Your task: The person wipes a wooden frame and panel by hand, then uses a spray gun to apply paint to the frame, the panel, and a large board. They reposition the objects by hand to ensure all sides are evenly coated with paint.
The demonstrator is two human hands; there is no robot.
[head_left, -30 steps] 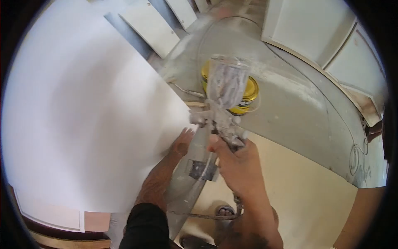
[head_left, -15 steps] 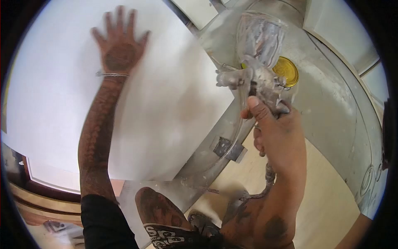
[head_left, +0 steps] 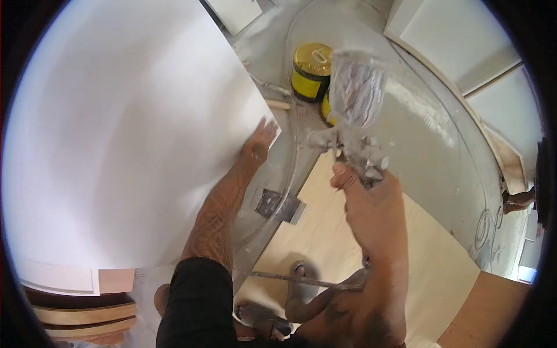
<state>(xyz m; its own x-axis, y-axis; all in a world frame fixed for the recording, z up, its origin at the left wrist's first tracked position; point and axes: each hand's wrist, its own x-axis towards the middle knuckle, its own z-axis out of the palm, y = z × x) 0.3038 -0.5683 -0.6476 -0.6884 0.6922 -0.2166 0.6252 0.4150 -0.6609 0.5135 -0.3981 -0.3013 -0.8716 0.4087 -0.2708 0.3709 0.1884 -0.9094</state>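
Observation:
A large white panel (head_left: 122,133) fills the left of the view. My left hand (head_left: 259,142) rests with fingers spread on its right corner edge. My right hand (head_left: 371,206) grips the handle of a paint-crusted spray gun (head_left: 354,148), held upright to the right of the panel. Its clear cup (head_left: 357,87) points up, and a hose (head_left: 301,281) trails down from the handle. The gun's nozzle faces left, apart from the panel.
Two yellow paint cans (head_left: 311,71) stand on the dusty grey floor (head_left: 418,145) behind the gun. Pale plywood (head_left: 348,243) lies below my hands. White panels (head_left: 458,40) lean at the back right, another small one (head_left: 235,13) at the top. Sandalled feet (head_left: 301,287) show below.
My left hand has drawn back from the panel's upper middle to its right corner edge. The spray gun has shifted slightly down, and the view has swung so both cans show.

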